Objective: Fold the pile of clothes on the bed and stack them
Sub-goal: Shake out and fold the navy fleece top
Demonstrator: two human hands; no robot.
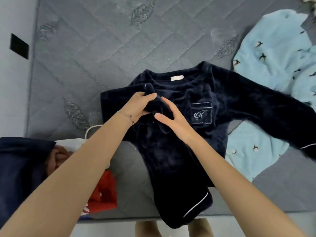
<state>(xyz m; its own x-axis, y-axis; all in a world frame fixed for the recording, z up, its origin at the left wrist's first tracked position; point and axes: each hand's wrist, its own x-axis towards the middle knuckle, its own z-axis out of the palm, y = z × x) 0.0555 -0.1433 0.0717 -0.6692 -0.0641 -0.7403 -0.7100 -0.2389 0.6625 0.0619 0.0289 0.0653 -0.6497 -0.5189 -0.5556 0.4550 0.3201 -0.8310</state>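
Looking down, we see the dark blue top lying on the bed right in front of us. Its neck is at the far end. Its long way runs from far to near, and a long part hangs over the near edge of the bed. Our left hand grips a bunched bit of the top in the middle. That bit has a thin white line on it, but we cannot tell which part of the top it is. Our right hand is just beside it, with straight fingers resting on the soft cloth and holding nothing. One sleeve sticks far out to the right and lies over the light blue clothes, which have little birds on them. Our right hand is the nearer one to that sleeve, so we think it should reach right and bring the sleeve back over the middle. A chest pocket has a curly white letter sewn on it, maybe an F. A small pink neck label is there too, but its words are too small to read. Some red cloth and a dark blue cloth lie to the near left.
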